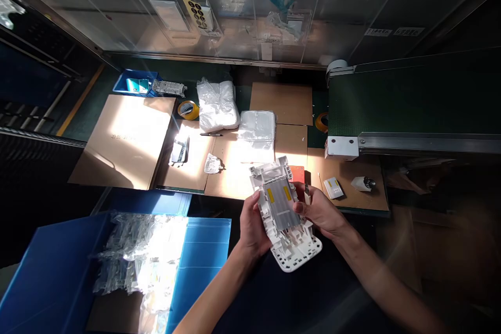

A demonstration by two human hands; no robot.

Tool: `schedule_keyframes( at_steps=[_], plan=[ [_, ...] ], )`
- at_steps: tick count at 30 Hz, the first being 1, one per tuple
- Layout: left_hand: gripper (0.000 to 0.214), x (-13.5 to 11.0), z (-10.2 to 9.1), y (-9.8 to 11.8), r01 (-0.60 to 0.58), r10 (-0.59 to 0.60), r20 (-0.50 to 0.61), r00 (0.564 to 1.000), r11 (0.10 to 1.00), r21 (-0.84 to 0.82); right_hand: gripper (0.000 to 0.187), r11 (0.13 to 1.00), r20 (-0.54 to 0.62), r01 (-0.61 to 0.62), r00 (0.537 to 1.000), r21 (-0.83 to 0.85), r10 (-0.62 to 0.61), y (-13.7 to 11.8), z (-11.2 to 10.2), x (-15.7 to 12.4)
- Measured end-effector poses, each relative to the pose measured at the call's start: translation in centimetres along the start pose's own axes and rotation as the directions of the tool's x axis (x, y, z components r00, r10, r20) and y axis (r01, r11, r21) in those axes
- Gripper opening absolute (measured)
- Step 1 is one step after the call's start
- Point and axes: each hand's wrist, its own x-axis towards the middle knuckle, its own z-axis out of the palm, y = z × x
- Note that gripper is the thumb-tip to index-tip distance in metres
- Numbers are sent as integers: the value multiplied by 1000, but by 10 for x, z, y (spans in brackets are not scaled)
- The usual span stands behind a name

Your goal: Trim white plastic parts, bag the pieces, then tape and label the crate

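My left hand (pixel 252 224) is closed on the left edge of a white plastic housing (pixel 291 255), which I hold tilted in front of my body. Set into the housing is a ribbed grey metal plate (pixel 281 209) with two yellow strips. My right hand (pixel 319 211) grips the housing's right side, its thumb lying near the plate's edge. Against the right fingers shows a small narrow piece (pixel 307 195), pale below and dark at the top; its kind I cannot make out. Fingers behind the housing are hidden.
Beyond my hands, cardboard sheets (pixel 219 180) cover a bench with wrapped white stacks (pixel 218 104), a tape roll (pixel 188 110) and a small white box (pixel 333 188). A blue bin (pixel 55 271) with bagged parts stands lower left. A green conveyor (pixel 410 99) runs along the right.
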Motion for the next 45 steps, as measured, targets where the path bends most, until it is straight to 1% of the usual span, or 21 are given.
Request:
schedule_keyframes(
  at_steps=[3,6,9,14,22,26,27,28,29,30,31,32,33,34,35,36,39,42,45],
  plan=[
    [54,-2,0,-2,-3,4,-26,1000,1000,17,54,999,27,-8,1000,31,7,3,2,-2],
    [51,-4,-1,-3,-4,6,-56,998,1000,25,49,998,1,-21,1000,51,21,5,4,-3],
    [49,-6,-3,-4,-2,4,-67,998,999,34,50,996,-23,-23,999,81,25,6,5,-5],
    [47,-7,-8,-3,9,-6,-68,998,999,31,51,996,37,-17,999,83,14,6,7,-9],
    [58,-9,-7,-1,84,-83,-71,994,996,13,55,999,35,33,999,-15,-32,3,14,-15],
    [60,-8,-5,1,82,-76,-88,993,994,72,44,998,36,51,998,-32,-50,2,16,-16],
    [62,-8,-6,2,61,-52,-79,995,992,110,44,997,28,60,998,-46,-59,3,16,-15],
    [64,-7,-8,2,16,-5,-64,998,985,169,43,995,13,71,997,-67,-70,5,14,-14],
    [66,-6,-10,3,-53,65,-40,997,964,262,42,992,-13,86,996,-97,-88,8,12,-13],
    [71,-4,-14,3,-133,147,-6,989,911,390,42,985,-45,100,993,-141,-108,12,10,-11],
    [80,-3,-18,2,-207,223,35,974,819,534,43,974,-75,109,989,-196,-126,16,7,-9],
    [91,-1,-23,2,-256,278,77,958,699,667,43,959,-101,111,985,-260,-142,21,3,-8],
    [102,1,-29,1,-273,301,110,947,578,769,44,939,-119,107,981,-326,-154,26,0,-7],
    [109,3,-34,-1,-265,300,127,945,483,835,45,917,-127,97,979,-387,-157,32,-4,-6],
    [112,5,-39,-2,-244,286,126,950,428,870,46,896,-126,83,980,-436,-151,36,-7,-6],
    [112,6,-43,-4,-225,262,122,958,413,883,47,879,-120,69,983,-472,-142,41,-9,-7],
    [115,7,-48,-8,-198,204,121,971,418,887,50,846,-106,55,986,-531,-130,47,-14,-11],
    [117,7,-48,-9,-203,237,115,965,389,899,47,805,-115,58,981,-591,-156,45,-11,-17],
    [114,8,-49,-9,-218,271,119,955,370,903,44,734,-161,43,965,-678,-205,42,-3,-19]
  ],
)
